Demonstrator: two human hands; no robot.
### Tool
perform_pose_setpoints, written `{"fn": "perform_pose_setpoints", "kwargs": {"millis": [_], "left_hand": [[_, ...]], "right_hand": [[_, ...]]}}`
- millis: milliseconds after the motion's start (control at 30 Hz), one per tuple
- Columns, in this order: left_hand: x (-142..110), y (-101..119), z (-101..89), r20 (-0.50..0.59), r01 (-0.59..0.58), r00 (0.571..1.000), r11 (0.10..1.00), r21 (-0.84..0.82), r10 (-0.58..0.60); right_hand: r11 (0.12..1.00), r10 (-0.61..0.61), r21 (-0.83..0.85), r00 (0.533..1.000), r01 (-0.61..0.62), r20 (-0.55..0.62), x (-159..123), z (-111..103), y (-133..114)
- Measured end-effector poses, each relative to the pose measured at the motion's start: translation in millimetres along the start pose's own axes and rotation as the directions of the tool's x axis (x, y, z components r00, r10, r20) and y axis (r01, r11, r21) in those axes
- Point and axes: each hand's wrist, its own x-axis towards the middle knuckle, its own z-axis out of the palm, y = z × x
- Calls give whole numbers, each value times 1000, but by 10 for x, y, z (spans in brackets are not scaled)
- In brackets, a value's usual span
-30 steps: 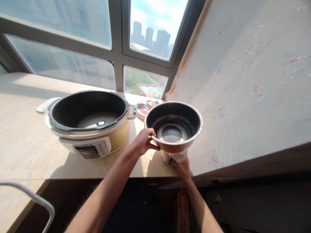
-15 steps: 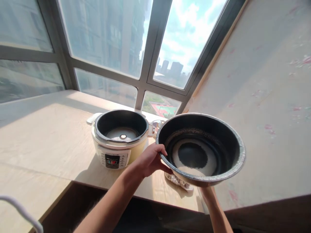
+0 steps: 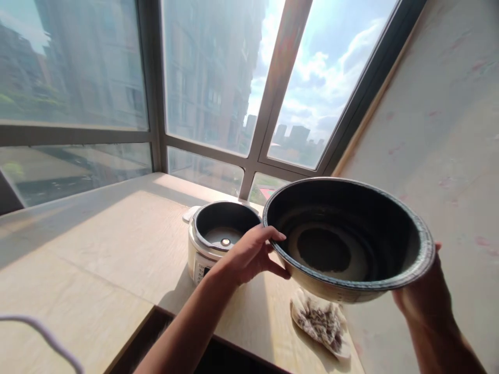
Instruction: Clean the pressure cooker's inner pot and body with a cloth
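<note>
A round inner pot point(image 3: 351, 292) with a dark inside and a pale outside is held up between both hands, its mouth tilted toward me. My left hand point(image 3: 255, 254) pinches the left rim, thumb over the edge and fingers underneath. At the right side, my right hand point(image 3: 427, 291) grips the pot from below and behind, with a fingertip showing past the rim. Behind my left forearm stands an open electric pressure cooker point(image 3: 192, 254), without a lid; a round metal button shows in its floor. My left hand covers part of its front panel.
A crumpled, patterned cloth point(image 3: 322, 322) lies on the pale stone sill point(image 3: 97, 249) below the pot. Window frames point(image 3: 249, 171) rise behind, and a patterned wall point(image 3: 468, 171) borders the right. A whitish cable point(image 3: 47, 337) curves in at lower left.
The inner pot has moved right and its tilt has changed. My right hand has come from beneath it to its right side. The view has shifted, and more of the cloth shows.
</note>
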Motion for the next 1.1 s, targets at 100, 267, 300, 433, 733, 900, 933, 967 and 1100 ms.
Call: {"fn": "perform_pose_setpoints", "kwargs": {"millis": [100, 267, 300, 433, 733, 900, 933, 967, 1100], "left_hand": [[-46, 185, -91, -149, -116, 979, 980, 161, 141], [-108, 550, -391, -328, -342, 808, 842, 418, 490], [-128, 634, -463, -323, -397, 758, 794, 460, 566], [-175, 881, -739, -307, -488, 636, 677, 551, 708], [-185, 754, -1149, -443, -483, 416, 605, 633, 795], [-125, 684, -1395, -453, -433, 436, 623, 652, 777], [-106, 670, -1447, -454, -421, 444, 627, 655, 773], [-89, 657, -1495, -455, -410, 451, 631, 659, 768], [-47, 618, -1607, -474, -381, 462, 651, 657, 749]], "right_hand": [[989, -11, 149, 999, 4, 48, 134, 450, -145], [953, 32, 297, 993, -66, 118, 250, 1109, -212], [945, 41, 317, 992, -77, 119, 280, 1230, -191], [906, 93, 400, 988, -136, 125, 387, 1692, -15], [824, 205, 527, 976, -210, 67, 217, 2303, 498], [805, 252, 525, 960, -278, 123, 130, 2372, 622], [806, 261, 515, 956, -292, 133, 116, 2377, 649], [808, 273, 505, 952, -305, 138, 101, 2379, 678], [804, 324, 482, 937, -347, 135, 32, 2372, 806]]}}
